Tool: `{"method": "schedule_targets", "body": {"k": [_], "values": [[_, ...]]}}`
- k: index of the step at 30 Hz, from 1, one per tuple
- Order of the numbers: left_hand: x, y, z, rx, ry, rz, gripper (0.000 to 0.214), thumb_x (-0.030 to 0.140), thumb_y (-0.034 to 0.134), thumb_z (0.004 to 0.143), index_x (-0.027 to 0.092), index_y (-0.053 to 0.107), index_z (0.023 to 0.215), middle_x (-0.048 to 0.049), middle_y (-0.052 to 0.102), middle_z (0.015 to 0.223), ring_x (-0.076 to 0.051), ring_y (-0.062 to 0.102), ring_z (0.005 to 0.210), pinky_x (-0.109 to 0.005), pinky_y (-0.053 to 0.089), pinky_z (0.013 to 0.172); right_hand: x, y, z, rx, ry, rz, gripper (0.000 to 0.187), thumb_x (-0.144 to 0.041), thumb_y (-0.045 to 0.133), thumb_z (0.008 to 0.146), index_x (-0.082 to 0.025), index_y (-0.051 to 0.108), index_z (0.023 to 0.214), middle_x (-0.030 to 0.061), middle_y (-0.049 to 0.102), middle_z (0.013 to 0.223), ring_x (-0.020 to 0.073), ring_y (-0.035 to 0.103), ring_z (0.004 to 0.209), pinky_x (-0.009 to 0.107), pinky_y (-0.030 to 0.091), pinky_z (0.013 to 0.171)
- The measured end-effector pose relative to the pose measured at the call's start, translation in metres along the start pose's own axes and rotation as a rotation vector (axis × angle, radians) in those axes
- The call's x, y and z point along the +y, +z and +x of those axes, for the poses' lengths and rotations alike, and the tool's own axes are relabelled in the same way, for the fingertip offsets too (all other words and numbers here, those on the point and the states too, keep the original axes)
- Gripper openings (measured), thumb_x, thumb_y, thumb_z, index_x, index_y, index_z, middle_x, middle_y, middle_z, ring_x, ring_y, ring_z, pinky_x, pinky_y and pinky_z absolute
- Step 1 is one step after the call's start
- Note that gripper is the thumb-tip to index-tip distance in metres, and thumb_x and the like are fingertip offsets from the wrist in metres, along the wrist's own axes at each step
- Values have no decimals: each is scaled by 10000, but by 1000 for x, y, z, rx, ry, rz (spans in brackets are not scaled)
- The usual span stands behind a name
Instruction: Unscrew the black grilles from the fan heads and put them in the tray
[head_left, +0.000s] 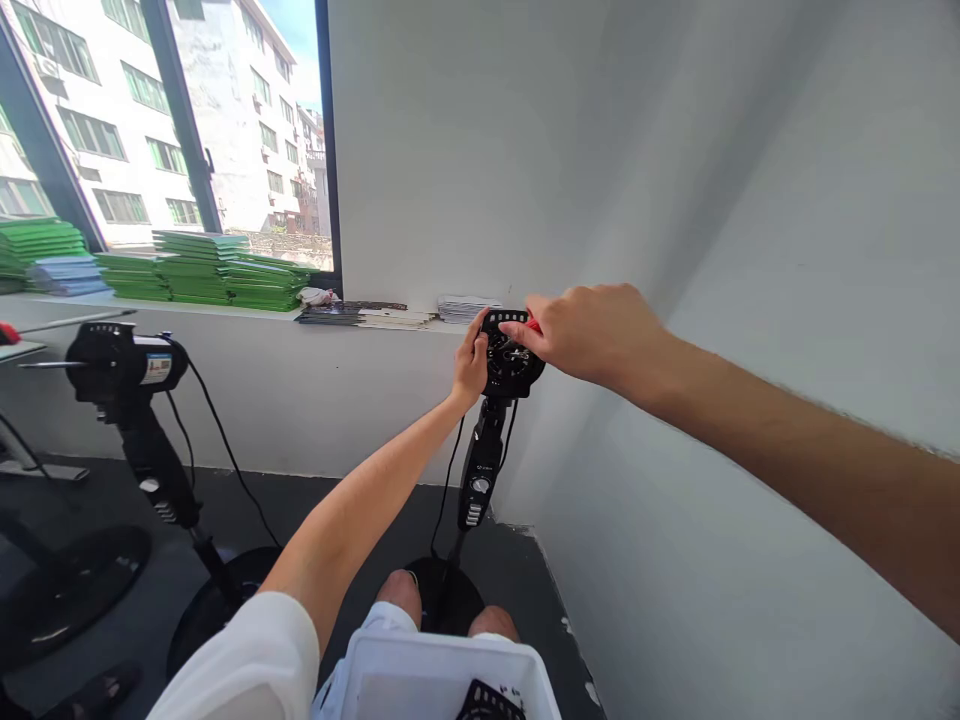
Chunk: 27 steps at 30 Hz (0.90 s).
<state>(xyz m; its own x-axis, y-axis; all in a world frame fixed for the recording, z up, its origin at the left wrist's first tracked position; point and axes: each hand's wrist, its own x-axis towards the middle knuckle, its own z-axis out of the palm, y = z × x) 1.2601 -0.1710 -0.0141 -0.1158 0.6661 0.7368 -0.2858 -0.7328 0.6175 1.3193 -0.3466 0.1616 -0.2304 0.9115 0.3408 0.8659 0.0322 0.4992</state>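
In front of me stands a black pedestal fan (480,470) without blades or grille, its motor head (514,378) facing me with the inside exposed. My left hand (471,365) grips the left side of that head, fingers wrapped over its edge. At the upper right of the head, my right hand (589,330) is closed round a red-handled tool (534,325), seemingly a screwdriver; most of it is hidden by the fingers. Below, a white plastic bin (442,650) rests at my lap, holding a black slotted cover (491,703) and a few small dark pieces.
A second black fan stand (154,430) is at the left, its cord trailing to the floor. Green booklets (225,275) are stacked on the window sill, with papers (465,308) farther right. A grey-white wall (750,430) closes off the right side. The fan's round base (450,600) sits between my knees.
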Motion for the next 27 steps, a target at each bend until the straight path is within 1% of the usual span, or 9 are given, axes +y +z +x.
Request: {"method": "schedule_targets", "body": {"k": [3,7,9,11,15,18,22,25,27], "values": [[-1,0,0,-6,-15,4,469,318,398,1049,223,520,1492,-19,568,1534,-208,460,1475,-359,332,1258,0,-1,-1,-39,-74,60,394,-458,448,975,-184,553,1237,71,696,761,216,615,654,305,307,599],[1,-1,0,-5,-2,5,463,317,396,1050,233,526,1486,-12,555,1547,-204,431,1499,-356,310,1272,1,-5,-2,-48,-19,-43,447,-506,347,1011,-172,614,1141,103,693,749,241,620,663,326,309,611],[2,-2,0,-8,-3,-2,461,323,399,1051,241,526,1486,-6,548,1553,-203,425,1503,-358,305,1276,0,-5,-2,-89,-59,-7,436,-503,375,1001,-183,595,1199,92,709,770,236,627,673,321,318,622],[4,-1,-1,-16,-29,-9,460,327,403,1052,252,520,1491,3,539,1562,-201,428,1501,-363,301,1281,-1,-5,-2,-84,-85,23,425,-466,411,992,-184,553,1277,88,721,788,238,639,686,316,323,625],[6,0,-2,-11,-50,-10,450,340,406,1058,278,523,1488,8,548,1552,-189,442,1490,-366,300,1280,-5,-5,-3,-28,-42,-9,427,-500,367,1010,-179,619,1136,111,701,755,263,656,706,324,318,625],[5,-1,-2,-12,-29,-24,452,352,414,1055,285,518,1490,1,551,1548,-187,465,1471,-373,313,1271,-4,-6,-4,-86,-80,27,379,-465,442,987,-186,582,1202,83,702,752,238,644,680,312,311,610],[5,-2,-2,-5,-16,-10,454,383,428,1053,284,529,1485,-10,551,1549,-201,450,1484,-383,284,1283,-1,-7,-4,-66,-29,-46,395,-467,375,1013,-172,613,1126,108,704,766,251,649,698,324,305,617],[8,-2,-3,0,-21,6,447,381,422,1058,284,533,1480,-8,561,1540,-191,467,1471,-377,308,1273,-1,-7,-4,-101,-85,3,374,-454,440,984,-179,580,1195,90,720,803,237,645,692,316,308,605],[9,-2,-3,-1,-23,9,441,378,415,1062,289,534,1478,-1,556,1546,-183,469,1470,-368,316,1270,-3,-7,-5,-60,-64,-14,388,-446,404,999,-169,576,1210,100,721,804,246,649,702,321,308,606]]}}
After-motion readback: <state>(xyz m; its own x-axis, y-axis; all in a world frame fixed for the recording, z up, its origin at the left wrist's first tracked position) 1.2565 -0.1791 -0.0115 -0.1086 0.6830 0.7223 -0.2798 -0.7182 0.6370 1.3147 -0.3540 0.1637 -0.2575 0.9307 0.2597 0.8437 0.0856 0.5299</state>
